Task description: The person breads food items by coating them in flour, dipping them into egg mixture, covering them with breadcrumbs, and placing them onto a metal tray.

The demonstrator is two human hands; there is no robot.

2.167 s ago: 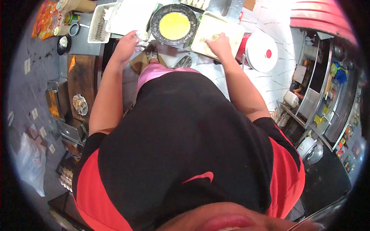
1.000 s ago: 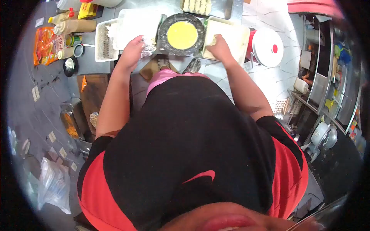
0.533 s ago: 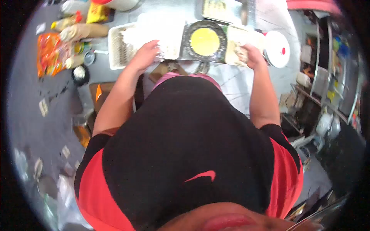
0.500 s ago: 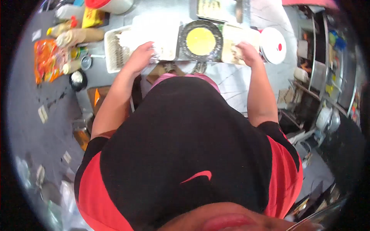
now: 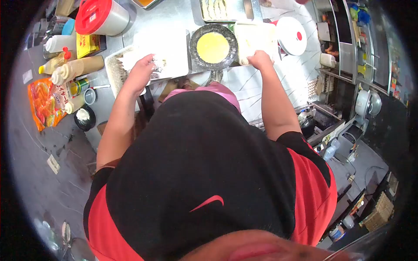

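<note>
My left hand [image 5: 142, 73] is over the near left part of a glaring white tray [image 5: 176, 41], its fingers loosely curved and apart. Whitish, crumbly bits lie on the tray beside its fingertips. Right of that tray stands a round black bowl [image 5: 195, 55] holding a smooth yellow liquid [image 5: 213, 48]. My right hand [image 5: 261, 60] reaches to the near edge of a pale rectangular container [image 5: 257, 37], fingers bunched together. Whatever lies between those fingers is too small or hidden. A white rectangular basket [image 5: 114, 74] with grey-brown contents sits left of my left hand.
Sauce bottles [image 5: 82, 67], a yellow box [image 5: 88, 45], an orange packet [image 5: 43, 102] and a small black bowl [image 5: 85, 118] stand at left. Behind are a red-lidded tub [image 5: 109, 19] and a metal tray [image 5: 226, 9] of pale strips. A white round lid [image 5: 291, 36] is at right.
The view has shifted, so the table items sit further left. My right hand's fingers have drawn together at the container's near edge. My left hand has drawn back toward the white tray's near left edge.
</note>
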